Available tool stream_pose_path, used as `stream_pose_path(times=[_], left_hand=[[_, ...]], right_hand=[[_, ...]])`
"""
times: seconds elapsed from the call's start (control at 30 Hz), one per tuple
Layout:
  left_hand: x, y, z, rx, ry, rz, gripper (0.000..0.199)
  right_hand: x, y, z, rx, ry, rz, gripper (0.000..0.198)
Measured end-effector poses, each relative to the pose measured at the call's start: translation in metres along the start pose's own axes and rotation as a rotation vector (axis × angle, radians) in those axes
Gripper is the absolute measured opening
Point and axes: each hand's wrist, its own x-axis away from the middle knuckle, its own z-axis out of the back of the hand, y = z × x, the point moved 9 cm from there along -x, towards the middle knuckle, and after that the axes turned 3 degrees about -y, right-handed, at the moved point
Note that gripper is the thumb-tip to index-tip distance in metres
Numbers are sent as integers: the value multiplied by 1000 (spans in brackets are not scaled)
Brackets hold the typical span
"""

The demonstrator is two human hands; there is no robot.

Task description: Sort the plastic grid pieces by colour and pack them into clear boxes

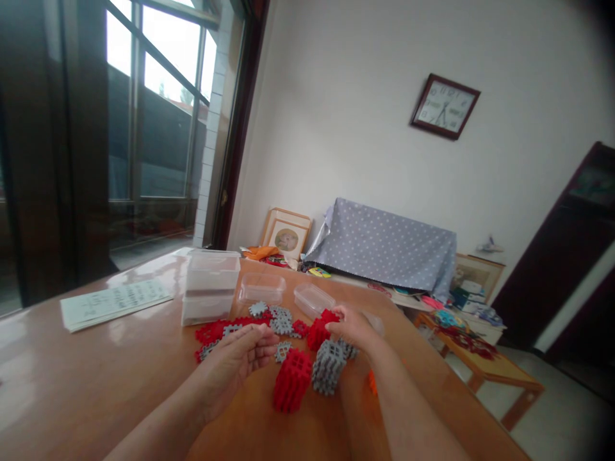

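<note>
My right hand (pixel 354 329) reaches over the table with its thumb and fingers closed on a stack of red notched plastic tiles (pixel 317 334). My left hand (pixel 243 351) hovers to the left, fingers loosely curled and a little apart, with nothing visible in it. Between my forearms stands a taller stack of red notched tiles (pixel 292 381). Beside it is a grey stack (pixel 329 368) of the same kind. Loose grey tiles (pixel 281 320) and red tiles (pixel 211 331) lie behind my left hand, which partly hides them. An orange piece (pixel 373 383) shows at my right forearm.
Stacked clear plastic boxes (pixel 210 288) stand behind the tiles, with two shallow clear trays (pixel 262 289) (pixel 314 299) to their right. Printed sheets (pixel 115 304) lie at the left. Past the table's right edge is a low wooden bench (pixel 500 378) with items on it.
</note>
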Motion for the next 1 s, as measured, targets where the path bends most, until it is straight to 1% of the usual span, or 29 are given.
stream_pose_path(times=[0.13, 0.3, 0.43, 0.53, 0.63, 0.7, 0.77, 0.8, 0.87, 0.9, 1.0], left_hand=[[0, 0, 3, -38, 14, 4, 30], [1, 0, 5, -60, 31, 24, 31], [-1, -1, 6, -76, 17, 23, 33], [-2, -1, 7, -177, 15, 4, 33], [-1, 0, 3, -345, -2, -38, 30], [-1, 1, -5, -415, -37, -74, 27], [0, 1, -12, -460, -62, -104, 26], [1, 1, -15, -481, -63, -114, 25], [2, 0, -19, -524, -53, -124, 23], [2, -1, -21, -541, -50, -125, 22], [3, -6, -25, -563, -61, -125, 19]], right_hand=[[-7, 8, -10, 38, -11, -39, 25], [-11, 9, -12, 72, 14, -47, 32], [-9, 6, -5, 89, 51, -33, 45], [-1, -1, 8, 84, 99, -10, 43], [20, -13, 17, 46, 126, 19, 32], [41, -25, 14, 1, 92, 45, 28], [66, -40, 4, -58, 16, 87, 32], [79, -47, -5, -134, -55, 114, 33], [102, -57, -19, -227, -139, 138, 31], [111, -59, -26, -235, -175, 133, 30], [125, -54, -40, -212, -196, 89, 24]])
